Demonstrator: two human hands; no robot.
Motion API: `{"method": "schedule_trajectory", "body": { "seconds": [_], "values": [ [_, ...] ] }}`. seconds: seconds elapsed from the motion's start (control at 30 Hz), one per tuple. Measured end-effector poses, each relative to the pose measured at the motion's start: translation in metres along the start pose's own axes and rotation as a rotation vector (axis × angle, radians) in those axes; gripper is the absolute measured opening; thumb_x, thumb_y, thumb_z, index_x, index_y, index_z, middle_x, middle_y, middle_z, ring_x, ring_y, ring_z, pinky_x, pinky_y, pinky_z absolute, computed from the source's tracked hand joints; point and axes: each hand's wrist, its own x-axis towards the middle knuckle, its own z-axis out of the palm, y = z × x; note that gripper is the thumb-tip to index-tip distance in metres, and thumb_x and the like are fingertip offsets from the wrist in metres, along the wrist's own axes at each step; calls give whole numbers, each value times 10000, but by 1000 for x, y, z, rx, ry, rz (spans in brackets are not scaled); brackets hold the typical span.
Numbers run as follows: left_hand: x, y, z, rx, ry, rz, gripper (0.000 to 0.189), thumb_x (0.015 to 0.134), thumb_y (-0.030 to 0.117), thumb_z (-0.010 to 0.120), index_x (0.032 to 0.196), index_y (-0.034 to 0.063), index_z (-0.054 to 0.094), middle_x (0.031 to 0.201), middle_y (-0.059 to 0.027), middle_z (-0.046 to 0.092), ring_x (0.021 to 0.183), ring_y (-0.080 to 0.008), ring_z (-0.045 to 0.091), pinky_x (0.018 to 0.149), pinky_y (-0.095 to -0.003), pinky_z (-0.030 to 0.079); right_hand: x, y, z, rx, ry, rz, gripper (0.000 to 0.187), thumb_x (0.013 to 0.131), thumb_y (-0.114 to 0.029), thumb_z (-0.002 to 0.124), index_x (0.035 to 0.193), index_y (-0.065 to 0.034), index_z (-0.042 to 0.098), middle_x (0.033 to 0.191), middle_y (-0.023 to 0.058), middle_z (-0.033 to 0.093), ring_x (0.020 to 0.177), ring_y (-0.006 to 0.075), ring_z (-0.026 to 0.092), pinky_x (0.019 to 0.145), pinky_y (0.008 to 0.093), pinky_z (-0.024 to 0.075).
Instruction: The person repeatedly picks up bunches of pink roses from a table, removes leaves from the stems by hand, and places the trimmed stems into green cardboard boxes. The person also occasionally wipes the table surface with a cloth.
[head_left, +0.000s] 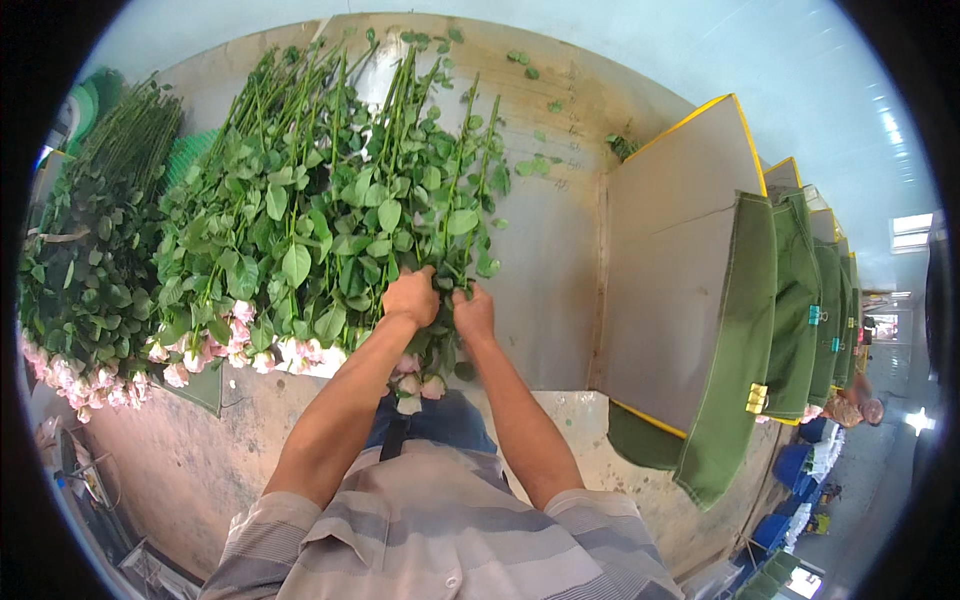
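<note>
Long-stemmed roses (337, 210) lie side by side on the worktable, their leafy stems pointing away from me and their pale pink blooms toward my body. My left hand (411, 298) is closed around rose stems at the right side of this pile, just above the flower heads. Close beside it, my right hand (474, 313) grips the rightmost stems between thumb and fingers. A few pink rose blooms (410, 385) hang below my hands at the table's near edge. Leaves hide most of my fingertips.
A separate bundle of roses (105, 202) lies at the far left. Loose leaves (536, 166) dot the grey tabletop (540, 300), which has handwritten marks. A grey upright panel (675, 247) with yellow edging bounds the right side, followed by green cloth flaps (739, 337) with binder clips. Blue buckets (791, 466) stand beyond.
</note>
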Motion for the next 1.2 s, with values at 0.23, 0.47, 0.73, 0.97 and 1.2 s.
{"method": "schedule_trajectory", "body": {
  "seconds": [0.23, 0.47, 0.73, 0.97, 1.2],
  "values": [
    [-4, -11, 2, -171, 70, 136, 353, 817, 139, 599, 1152, 155, 711, 1127, -222, 661, 1061, -385, 631, 942, -446, 501, 11, 10, 1, 403, -183, 170, 457, 871, -215, 687, 1229, 57, 612, 1054, 187, 696, 936, 284, 653, 850, 402, 490],
    [-25, -35, -11, -223, 331, 114, 319, 791, 42, 580, 1075, 88, 718, 1128, -167, 660, 1042, -369, 633, 914, -445, 502, 6, -1, -37, 42, 71, 73, 386, 907, -251, 660, 1171, 30, 630, 1072, 214, 687, 979, 360, 651, 863, 437, 491],
    [-49, -64, -45, -282, 481, 141, 360, 795, -8, 539, 1094, 82, 717, 1112, -154, 694, 1059, -343, 642, 956, -396, 489, 15, -18, -71, -147, 196, 47, 388, 941, -310, 605, 1203, -25, 624, 1086, 219, 688, 1007, 417, 643, 878, 480, 491],
    [-47, -67, -36, -454, 422, 18, 445, 877, 63, 592, 1317, 124, 604, 1022, -167, 711, 985, -347, 659, 899, -400, 499, -12, -42, -93, -512, 389, -116, 391, 935, -252, 610, 1269, -55, 559, 1186, 172, 591, 1084, 400, 589, 905, 487, 481],
    [-52, -57, -55, -474, 304, 28, 367, 878, 195, 637, 1204, 26, 661, 1021, -229, 710, 963, -387, 684, 883, -422, 510, -12, -51, -32, -520, 244, -389, 386, 882, -165, 672, 1241, -62, 575, 1180, 180, 576, 1002, 379, 609, 851, 463, 496]
  ]
}}
